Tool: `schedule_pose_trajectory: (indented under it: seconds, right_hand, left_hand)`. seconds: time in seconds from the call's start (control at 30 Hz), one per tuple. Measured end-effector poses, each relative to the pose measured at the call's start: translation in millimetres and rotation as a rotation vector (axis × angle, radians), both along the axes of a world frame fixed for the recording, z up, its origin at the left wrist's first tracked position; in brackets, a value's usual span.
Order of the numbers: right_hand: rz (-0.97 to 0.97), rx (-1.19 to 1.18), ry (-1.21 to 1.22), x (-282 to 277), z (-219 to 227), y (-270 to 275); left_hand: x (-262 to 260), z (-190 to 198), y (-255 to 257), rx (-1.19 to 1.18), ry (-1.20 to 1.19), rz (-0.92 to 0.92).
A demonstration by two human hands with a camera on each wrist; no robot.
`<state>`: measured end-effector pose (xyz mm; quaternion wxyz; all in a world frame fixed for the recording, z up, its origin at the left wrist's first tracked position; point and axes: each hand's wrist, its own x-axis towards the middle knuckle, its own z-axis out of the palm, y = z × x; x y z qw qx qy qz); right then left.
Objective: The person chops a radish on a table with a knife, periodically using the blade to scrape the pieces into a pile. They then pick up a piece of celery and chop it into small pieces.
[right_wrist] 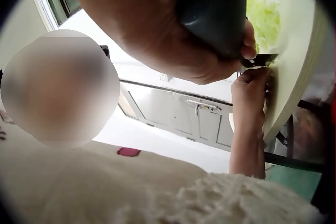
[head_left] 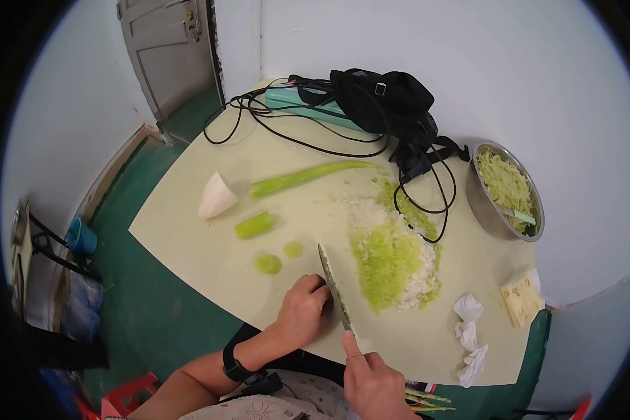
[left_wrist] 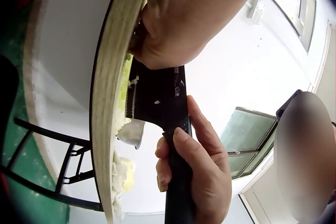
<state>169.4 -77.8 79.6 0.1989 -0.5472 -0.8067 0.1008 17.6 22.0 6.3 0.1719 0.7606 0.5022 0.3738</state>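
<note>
A cleaver [left_wrist: 157,95] with a wide dark blade and black handle stands edge-down near the table's front edge. My right hand [head_left: 374,385] grips its handle, thumb along the top. My left hand [head_left: 302,308] is curled beside the blade's left face; its fingertips are hidden, and I cannot tell whether they hold anything. Right of the blade spreads a heap of finely chopped green and white vegetable [head_left: 385,262]. Left of it lie two round green slices [head_left: 267,264], a short green stem piece [head_left: 254,225], a long peeled green stem [head_left: 308,177] and a white vegetable chunk [head_left: 217,196].
A metal bowl [head_left: 486,213] of green shreds stands at the right. Along the back lie a black bag [head_left: 392,98], a teal case [head_left: 304,103] and looping black cables [head_left: 315,148]. Crumpled white tissues [head_left: 469,332] and a yellow packet [head_left: 521,302] lie front right.
</note>
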Motion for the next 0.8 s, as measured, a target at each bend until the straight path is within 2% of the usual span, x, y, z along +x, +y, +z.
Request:
schedule_pose_trajectory:
  seconds: [0.17,0.37,0.57,0.8]
  right_hand:
    - [-0.008,-0.01,0.019,-3,-5,8]
    - [-0.018,0.041,0.23,6,-9,17]
    - [-0.03,-0.04,0.128,5,-3,6]
    - [-0.075,-0.123,0.047,-4,1,17]
  left_hand:
    - [1,-4,0,0.062,-0.015,0.0]
    - [-1,-9,-2,0.104,-0.042,0.02]
    - [-1,-6,-2,0.098,-0.04,0.014]
    - [-1,-5,-3,0.109,-0.021,-0.001]
